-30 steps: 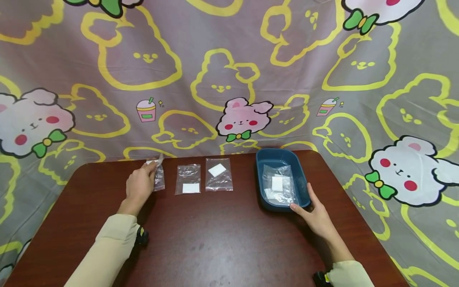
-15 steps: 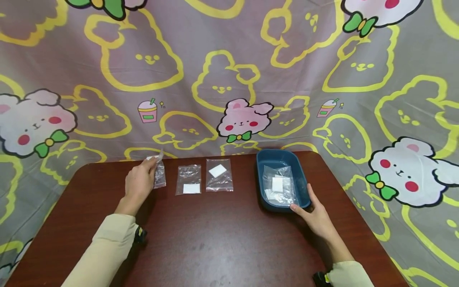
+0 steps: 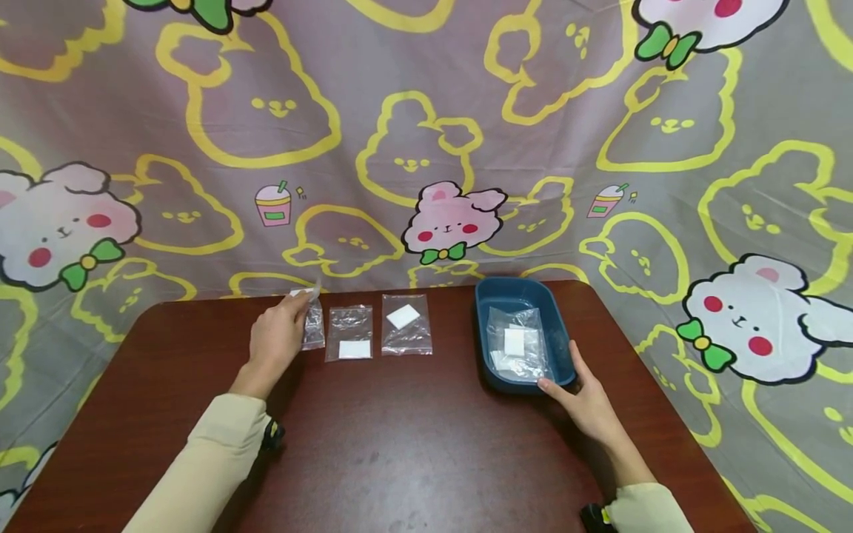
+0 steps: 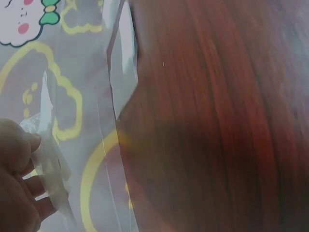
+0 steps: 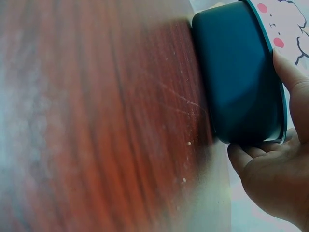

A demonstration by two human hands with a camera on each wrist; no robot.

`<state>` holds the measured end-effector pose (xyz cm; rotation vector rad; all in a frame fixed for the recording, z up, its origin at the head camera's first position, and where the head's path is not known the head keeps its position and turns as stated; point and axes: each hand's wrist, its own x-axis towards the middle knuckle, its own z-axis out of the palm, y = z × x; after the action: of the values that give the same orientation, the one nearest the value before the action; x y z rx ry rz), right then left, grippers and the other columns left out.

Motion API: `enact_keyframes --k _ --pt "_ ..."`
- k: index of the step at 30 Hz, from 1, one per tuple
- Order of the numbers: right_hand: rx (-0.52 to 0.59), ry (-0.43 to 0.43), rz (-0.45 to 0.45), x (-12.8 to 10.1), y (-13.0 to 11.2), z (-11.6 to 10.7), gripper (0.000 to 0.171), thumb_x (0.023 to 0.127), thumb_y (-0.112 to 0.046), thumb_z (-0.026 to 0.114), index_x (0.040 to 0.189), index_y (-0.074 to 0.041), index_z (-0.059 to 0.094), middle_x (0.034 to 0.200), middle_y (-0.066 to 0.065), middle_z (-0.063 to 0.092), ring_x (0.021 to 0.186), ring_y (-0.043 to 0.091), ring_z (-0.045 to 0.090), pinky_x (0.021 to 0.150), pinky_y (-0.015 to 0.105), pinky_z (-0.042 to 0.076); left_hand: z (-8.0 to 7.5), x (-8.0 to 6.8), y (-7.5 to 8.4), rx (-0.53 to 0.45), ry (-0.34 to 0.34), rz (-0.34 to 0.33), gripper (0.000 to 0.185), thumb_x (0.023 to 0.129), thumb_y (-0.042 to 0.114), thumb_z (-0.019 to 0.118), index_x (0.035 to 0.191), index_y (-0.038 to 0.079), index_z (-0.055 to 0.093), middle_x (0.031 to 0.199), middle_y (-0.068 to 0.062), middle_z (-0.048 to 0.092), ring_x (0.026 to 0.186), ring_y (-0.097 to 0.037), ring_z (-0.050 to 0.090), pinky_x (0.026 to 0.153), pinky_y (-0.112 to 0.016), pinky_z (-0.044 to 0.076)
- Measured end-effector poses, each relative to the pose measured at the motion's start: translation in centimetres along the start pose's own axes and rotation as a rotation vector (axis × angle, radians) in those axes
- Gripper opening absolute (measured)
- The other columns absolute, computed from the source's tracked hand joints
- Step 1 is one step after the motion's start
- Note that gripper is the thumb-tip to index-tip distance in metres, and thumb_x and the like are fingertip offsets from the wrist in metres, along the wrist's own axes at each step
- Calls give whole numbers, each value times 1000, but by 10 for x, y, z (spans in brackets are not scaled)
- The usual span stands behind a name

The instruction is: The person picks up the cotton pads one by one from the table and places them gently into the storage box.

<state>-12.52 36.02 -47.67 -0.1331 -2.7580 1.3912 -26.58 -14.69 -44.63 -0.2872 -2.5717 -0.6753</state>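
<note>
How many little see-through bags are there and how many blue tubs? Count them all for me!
Clear bags lying on the table: 2
Clear bag pinched by the left hand: 1
Clear bags in the tub: at least 1; they overlap, so I cannot tell if more
Blue tubs: 1, held by the right hand
Total: 5 things at least

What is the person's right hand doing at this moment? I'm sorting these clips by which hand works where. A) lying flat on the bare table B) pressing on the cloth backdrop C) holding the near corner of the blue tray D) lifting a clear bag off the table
C: the right hand grips the near corner of the blue tray, thumb on the rim, while the left hand holds a clear bag.
</note>
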Motion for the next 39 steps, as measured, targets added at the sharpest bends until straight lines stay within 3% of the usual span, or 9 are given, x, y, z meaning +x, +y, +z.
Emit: enact_keyframes --k 10,17,22,26,29,34,39 --pt "-8 -2 11 1 0 1 106 91 -39 75 162 -18 0 166 19 10 149 42 18 114 61 26 21 4 32 -22 -61 61 31 96 8 64 126 13 70 122 -18 68 81 -54 66 60 -65 50" --pt "4 -2 -2 2 2 1 105 92 -36 75 162 -18 -1 167 18 9 148 40 21 113 58 29 38 8 62 -49 -49 149 28 97 10 64 123 15 72 119 -16 70 79 -49 68 57 -61 52" --pt "1 -8 4 2 3 1 105 92 -35 75 162 -17 -2 166 18 9 148 40 23 111 57 31 52 12 89 -81 -59 197 28 98 8 63 123 15 73 118 -12 71 75 -45 69 58 -57 54" --pt "10 -4 7 2 3 1 105 92 -35 75 162 -17 -1 167 16 9 149 38 22 112 56 30 64 14 113 -105 -74 250 28 99 7 61 124 13 72 124 -10 70 94 -40 71 68 -54 58" --pt "16 -4 9 2 3 1 105 92 -35 75 162 -17 -1 167 17 8 149 38 21 112 57 29 73 15 132 -95 -85 284 28 100 9 60 124 15 72 125 -7 69 103 -35 70 68 -53 58" --pt "13 -8 13 2 3 1 106 92 -36 75 162 -15 -2 167 18 8 148 40 22 112 57 30 85 16 161 -75 -113 316 28 101 10 60 124 19 72 123 -3 71 93 -33 72 64 -49 58" --pt "16 -12 17 2 3 2 106 92 -35 75 162 -14 -3 167 19 7 148 42 21 112 58 30 96 17 187 -103 -125 345 25 102 14 59 122 20 73 121 0 72 95 -29 72 63 -46 59"
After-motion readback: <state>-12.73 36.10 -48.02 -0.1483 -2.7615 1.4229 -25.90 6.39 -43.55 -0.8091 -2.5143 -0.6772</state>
